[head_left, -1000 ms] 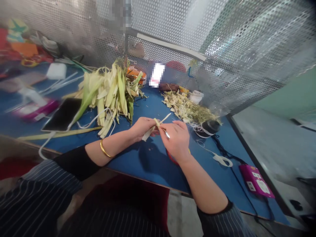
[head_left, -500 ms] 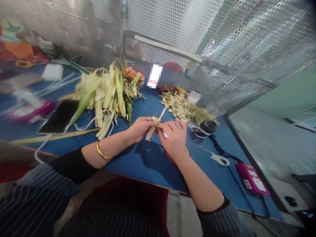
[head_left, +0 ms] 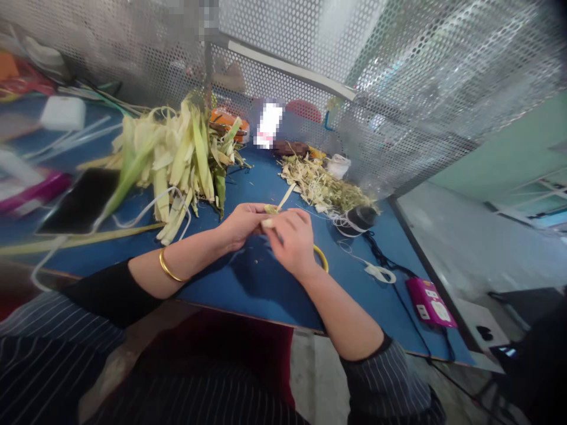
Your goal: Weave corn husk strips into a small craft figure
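Observation:
Over the middle of the blue table, my left hand (head_left: 241, 226) pinches a small piece of pale husk (head_left: 286, 198), whose narrow strip sticks up between the hands. Fingers of my right hand (head_left: 293, 241) are closed on the same piece from the other side, and they hide its lower part. Just right of my right wrist lies a yellow ring (head_left: 322, 258), partly covered. A large bunch of pale green husks (head_left: 177, 153) lies to the left, and a heap of shredded husk (head_left: 323, 186) is beyond my hands.
A black thread spool (head_left: 361, 218) stands right of the heap. A white cord coil (head_left: 380, 273) and a magenta box (head_left: 431, 303) are further right. At left are a phone (head_left: 80, 200) with a white cable and a white case (head_left: 63, 113). Perforated metal panels stand behind.
The view has shifted, so objects appear further left. My right hand has turned and closed over the husk piece; the shiny tip seen near its fingers earlier is now hidden.

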{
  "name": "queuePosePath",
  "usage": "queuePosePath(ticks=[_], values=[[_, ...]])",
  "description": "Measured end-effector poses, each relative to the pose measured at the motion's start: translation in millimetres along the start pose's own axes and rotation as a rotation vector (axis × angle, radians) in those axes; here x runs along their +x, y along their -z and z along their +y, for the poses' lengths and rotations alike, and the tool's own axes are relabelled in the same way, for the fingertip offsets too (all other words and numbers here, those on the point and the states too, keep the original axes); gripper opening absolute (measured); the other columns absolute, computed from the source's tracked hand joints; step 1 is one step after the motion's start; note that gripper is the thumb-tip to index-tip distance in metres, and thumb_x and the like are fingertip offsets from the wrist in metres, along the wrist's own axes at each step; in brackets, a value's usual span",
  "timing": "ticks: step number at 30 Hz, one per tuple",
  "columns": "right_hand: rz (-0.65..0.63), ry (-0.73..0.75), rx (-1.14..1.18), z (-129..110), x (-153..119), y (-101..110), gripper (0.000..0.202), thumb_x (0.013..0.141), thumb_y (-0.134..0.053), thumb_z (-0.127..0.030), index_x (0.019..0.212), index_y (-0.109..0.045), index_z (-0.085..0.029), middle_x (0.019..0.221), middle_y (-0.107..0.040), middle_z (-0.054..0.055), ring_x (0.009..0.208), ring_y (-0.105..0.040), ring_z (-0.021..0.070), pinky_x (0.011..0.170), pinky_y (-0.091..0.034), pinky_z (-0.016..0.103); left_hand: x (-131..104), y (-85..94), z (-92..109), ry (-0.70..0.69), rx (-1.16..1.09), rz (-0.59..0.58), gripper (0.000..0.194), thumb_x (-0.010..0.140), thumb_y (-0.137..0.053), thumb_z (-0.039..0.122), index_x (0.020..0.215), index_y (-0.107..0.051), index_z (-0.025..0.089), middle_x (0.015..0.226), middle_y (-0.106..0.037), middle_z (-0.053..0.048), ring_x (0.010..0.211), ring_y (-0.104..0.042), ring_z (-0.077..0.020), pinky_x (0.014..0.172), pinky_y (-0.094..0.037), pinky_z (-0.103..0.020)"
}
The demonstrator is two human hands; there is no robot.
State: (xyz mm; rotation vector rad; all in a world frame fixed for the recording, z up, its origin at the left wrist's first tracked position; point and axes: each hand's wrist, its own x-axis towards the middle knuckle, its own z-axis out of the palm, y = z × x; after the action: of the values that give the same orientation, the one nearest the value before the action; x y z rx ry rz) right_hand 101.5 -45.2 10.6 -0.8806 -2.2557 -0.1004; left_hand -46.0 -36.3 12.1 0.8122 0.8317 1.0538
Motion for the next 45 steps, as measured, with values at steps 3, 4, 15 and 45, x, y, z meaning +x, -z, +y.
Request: queuePosePath(ticks=[3, 4, 15, 45], values=[[0.158, -0.450, 0.312, 12.3, 0.9, -1.5, 0.012, 0.086, -0.056, -0.029, 0.078, -0.060, -0.020, 0.076, -0.064, 0.002, 0.075, -0.059, 0.0166, 0.077, -0.046, 0.033, -0.4, 1.3, 2.1, 0.029, 0.052, -0.024, 0.021, 0.074, -0.067, 0.011, 0.094, -0.074, 0.012, 0.081, -0.073, -0.008, 0.067, -0.068, -0.0132, 0.072, -0.054, -0.028], [0.173, -0.593, 0.442, 16.6, 1.3, -3.6, 0.013, 0.083, -0.058, -0.030, 0.076, -0.059, -0.020, 0.072, -0.063, 0.001, 0.068, -0.058, 0.0158, 0.070, -0.047, 0.031, -0.3, 2.0, 2.8, 0.036, 0.065, -0.034, 0.021, 0.075, -0.067, 0.011, 0.095, -0.074, 0.012, 0.082, -0.073, -0.009, 0.069, -0.068, -0.0142, 0.073, -0.054, -0.029], [0.093, -0.998, 0.966, 17.8, 5.1, -14.1, 0.019, 0.073, -0.065, -0.036, 0.072, -0.055, -0.019, 0.062, -0.061, -0.003, 0.054, -0.058, 0.0121, 0.053, -0.046, 0.025, 3.2, 5.1, 0.0, -0.040, 0.098, 0.033, 0.021, 0.071, -0.072, 0.014, 0.091, -0.072, 0.010, 0.074, -0.070, -0.005, 0.059, -0.062, -0.0096, 0.056, -0.050, -0.020], [-0.047, -0.408, -0.021, 31.4, 5.7, 6.8, 0.025, 0.089, -0.052, -0.033, 0.068, -0.052, -0.020, 0.059, -0.053, -0.002, 0.055, -0.044, 0.0127, 0.057, -0.030, 0.027, -3.5, 1.2, 5.4, 0.017, 0.301, -0.040, 0.017, 0.075, -0.066, 0.021, 0.089, -0.071, 0.012, 0.077, -0.073, -0.008, 0.058, -0.063, -0.0105, 0.058, -0.048, -0.023]])
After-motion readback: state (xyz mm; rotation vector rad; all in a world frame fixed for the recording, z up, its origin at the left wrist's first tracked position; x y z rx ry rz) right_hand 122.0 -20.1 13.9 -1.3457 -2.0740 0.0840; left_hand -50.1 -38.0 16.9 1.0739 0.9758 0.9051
